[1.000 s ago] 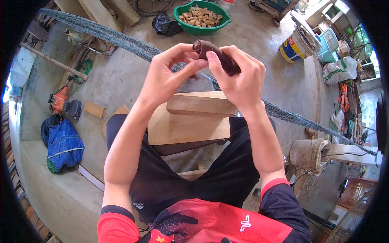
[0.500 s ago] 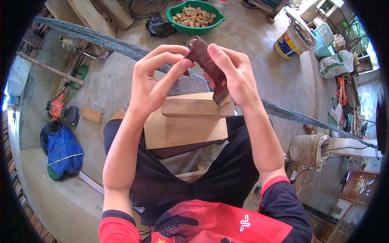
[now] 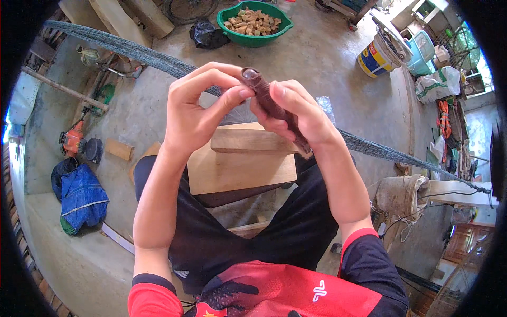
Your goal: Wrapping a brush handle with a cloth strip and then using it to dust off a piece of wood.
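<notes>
A slim dark brown handle-like piece (image 3: 268, 101) slants between my hands, its rounded shiny end up and to the left. Its surface looks ribbed, as if wrapped in a strip; its exact kind does not show. My right hand (image 3: 303, 113) is closed around its lower part, the thumb lying along it. With thumb and forefinger, my left hand (image 3: 198, 108) pinches at the side near its upper end. Below the hands, a thick wooden block (image 3: 251, 141) lies on a pale wooden board (image 3: 240, 171) between my knees.
A twisted grey-green hammock-like cloth (image 3: 380, 150) stretches across behind my hands. Farther off stand a green basin (image 3: 253, 39) of wood pieces and a paint bucket (image 3: 380, 55). At left lie a blue bundle (image 3: 84, 198) and a small wood block (image 3: 119, 149).
The brown piece has turned in my right hand and now shows narrower, its lower end shifted right and down. The loose flap by my left fingers no longer shows.
</notes>
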`<action>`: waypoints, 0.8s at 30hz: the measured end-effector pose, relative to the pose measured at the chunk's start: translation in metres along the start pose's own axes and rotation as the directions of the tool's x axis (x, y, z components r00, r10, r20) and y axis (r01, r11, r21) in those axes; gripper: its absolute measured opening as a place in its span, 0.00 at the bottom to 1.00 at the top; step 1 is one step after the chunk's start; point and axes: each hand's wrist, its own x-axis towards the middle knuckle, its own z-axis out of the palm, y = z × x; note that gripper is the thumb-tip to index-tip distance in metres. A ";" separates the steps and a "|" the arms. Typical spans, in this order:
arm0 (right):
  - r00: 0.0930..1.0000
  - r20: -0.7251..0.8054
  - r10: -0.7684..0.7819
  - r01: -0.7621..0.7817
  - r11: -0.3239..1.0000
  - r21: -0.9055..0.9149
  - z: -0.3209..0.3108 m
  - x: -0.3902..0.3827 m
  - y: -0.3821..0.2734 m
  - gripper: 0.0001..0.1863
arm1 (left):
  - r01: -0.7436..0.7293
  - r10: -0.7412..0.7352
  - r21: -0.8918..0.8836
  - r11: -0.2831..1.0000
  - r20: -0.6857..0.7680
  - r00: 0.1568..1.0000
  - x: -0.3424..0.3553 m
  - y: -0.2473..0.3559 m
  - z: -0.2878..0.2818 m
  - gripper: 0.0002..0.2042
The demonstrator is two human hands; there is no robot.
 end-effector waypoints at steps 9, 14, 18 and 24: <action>0.942 0.322 0.097 -0.151 0.978 0.147 -0.009 -0.009 -0.002 0.34 | 0.042 -0.072 0.278 0.960 0.099 0.992 0.005 0.036 -0.009 0.12; 0.906 0.397 0.145 -0.238 0.951 0.195 -0.009 -0.012 -0.001 0.37 | -0.174 0.098 0.372 0.912 0.215 0.972 0.010 0.043 -0.023 0.11; 0.919 0.361 0.160 -0.236 0.955 0.179 -0.007 -0.016 -0.003 0.37 | -0.450 0.328 0.511 0.732 0.314 0.891 0.013 0.059 -0.029 0.08; 0.857 0.461 0.230 -0.284 0.958 0.049 -0.004 -0.015 -0.010 0.42 | -0.310 0.233 0.394 0.865 0.230 0.945 0.012 0.059 -0.027 0.07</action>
